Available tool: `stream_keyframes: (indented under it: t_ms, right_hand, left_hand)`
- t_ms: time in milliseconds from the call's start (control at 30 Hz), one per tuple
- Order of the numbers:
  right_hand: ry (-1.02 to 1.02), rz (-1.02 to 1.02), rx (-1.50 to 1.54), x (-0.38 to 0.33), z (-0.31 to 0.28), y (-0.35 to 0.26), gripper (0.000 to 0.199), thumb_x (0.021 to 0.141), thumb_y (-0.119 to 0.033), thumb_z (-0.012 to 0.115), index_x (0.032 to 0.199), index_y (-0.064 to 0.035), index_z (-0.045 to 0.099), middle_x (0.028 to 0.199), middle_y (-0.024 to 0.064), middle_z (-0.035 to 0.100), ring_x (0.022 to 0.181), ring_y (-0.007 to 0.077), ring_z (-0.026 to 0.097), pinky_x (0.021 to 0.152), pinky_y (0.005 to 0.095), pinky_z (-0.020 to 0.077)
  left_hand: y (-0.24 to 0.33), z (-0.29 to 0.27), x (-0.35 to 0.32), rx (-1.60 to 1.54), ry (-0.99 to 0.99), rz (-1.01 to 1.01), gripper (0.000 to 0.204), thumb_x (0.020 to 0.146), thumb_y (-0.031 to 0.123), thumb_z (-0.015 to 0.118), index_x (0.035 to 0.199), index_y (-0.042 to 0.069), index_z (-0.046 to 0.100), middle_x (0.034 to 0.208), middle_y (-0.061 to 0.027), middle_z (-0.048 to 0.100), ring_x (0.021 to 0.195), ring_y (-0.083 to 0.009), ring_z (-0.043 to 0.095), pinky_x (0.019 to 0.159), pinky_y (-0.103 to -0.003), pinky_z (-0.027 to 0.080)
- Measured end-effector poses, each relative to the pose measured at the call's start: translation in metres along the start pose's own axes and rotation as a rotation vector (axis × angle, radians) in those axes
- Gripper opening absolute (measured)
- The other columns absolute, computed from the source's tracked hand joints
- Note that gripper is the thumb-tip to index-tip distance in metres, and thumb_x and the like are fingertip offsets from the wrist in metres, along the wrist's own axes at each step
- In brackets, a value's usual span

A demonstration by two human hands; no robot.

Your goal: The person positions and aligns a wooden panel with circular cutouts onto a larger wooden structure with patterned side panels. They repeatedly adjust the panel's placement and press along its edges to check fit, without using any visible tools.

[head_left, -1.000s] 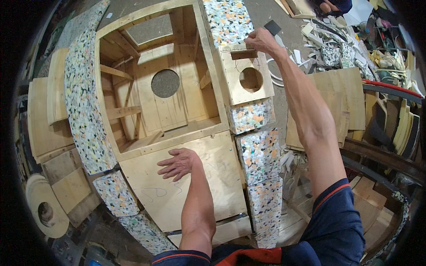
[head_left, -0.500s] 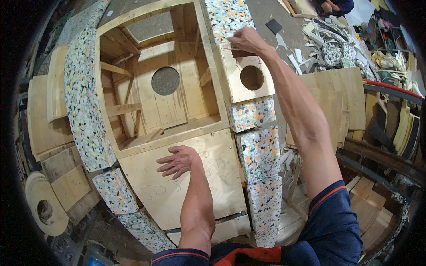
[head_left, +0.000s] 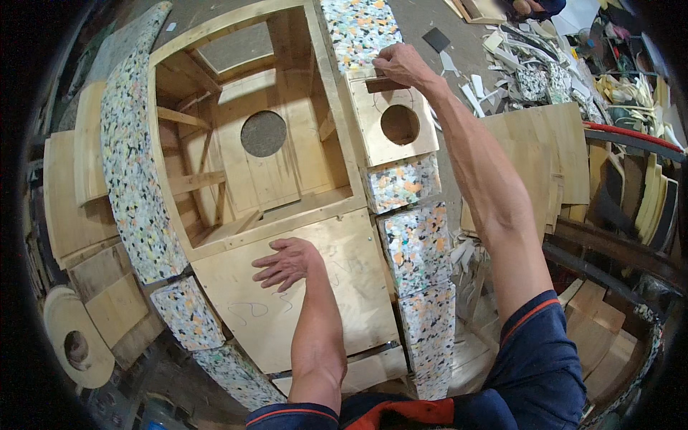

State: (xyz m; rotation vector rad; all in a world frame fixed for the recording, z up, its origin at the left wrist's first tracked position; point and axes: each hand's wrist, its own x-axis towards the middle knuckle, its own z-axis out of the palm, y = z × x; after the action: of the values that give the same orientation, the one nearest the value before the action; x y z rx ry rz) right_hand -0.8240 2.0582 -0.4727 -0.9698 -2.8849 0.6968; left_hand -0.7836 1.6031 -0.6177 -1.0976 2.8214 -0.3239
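"Head view: where's our room?"
"Inside the wooden frame (head_left: 236,240), beyond the panel (head_left: 365,287); holed board (head_left: 374,115) beside the frame's right edge."
"Our hands?"
"Left hand (head_left: 284,265) spread, panel beneath; right hand (head_left: 403,66) curled at the board's far edge, grip we can't tell."

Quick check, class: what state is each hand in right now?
Left hand: open, fingers spread over the plywood panel, nothing visibly held.
Right hand: fingers curled at the small holed board's far edge; cannot tell whether it holds anything.

Grey flr (head_left: 423,16) w/ pale scrap heap (head_left: 532,79), upper R.
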Motion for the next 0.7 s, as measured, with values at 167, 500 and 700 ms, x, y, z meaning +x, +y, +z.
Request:
stream_keyframes:
  t_ms: [167,500,700]
  right_hand:
    - [0.038,-0.034,0.034,-0.016,-0.003,0.001,0.038,0.097,-0.033,0.070,0.108,0.0021,0.081,0.100,0.0259,0.079,0.095,0.0423,0.075,0.088,0.0502,0.0588]
    - [0.391,0.496,0.002,-0.159,0.056,-0.041,0.111,0.088,-0.063,0.078,0.162,0.0078,0.035,0.167,0.0419,0.028,0.159,0.0563,0.023,0.130,0.0641,0.0201]
    - [0.585,0.343,-0.141,-0.174,0.078,-0.052,0.101,0.090,-0.065,0.076,0.154,0.0084,0.047,0.156,0.0377,0.043,0.145,0.0518,0.042,0.120,0.0637,0.0339]
  left_hand:
    - [-0.001,0.009,0.002,-0.035,0.047,-0.003,0.078,0.110,0.054,0.039,0.174,0.013,0.024,0.180,-0.0243,0.016,0.162,-0.0507,0.024,0.120,-0.076,0.029]
    - [-0.010,0.044,0.007,-0.092,0.138,0.013,0.078,0.109,0.058,0.037,0.174,0.017,0.024,0.181,-0.0224,0.017,0.162,-0.0501,0.024,0.120,-0.076,0.027]
    - [-0.006,0.031,0.007,-0.036,0.051,-0.019,0.078,0.110,0.060,0.034,0.175,0.019,0.022,0.182,-0.0213,0.015,0.164,-0.0501,0.022,0.122,-0.076,0.024]
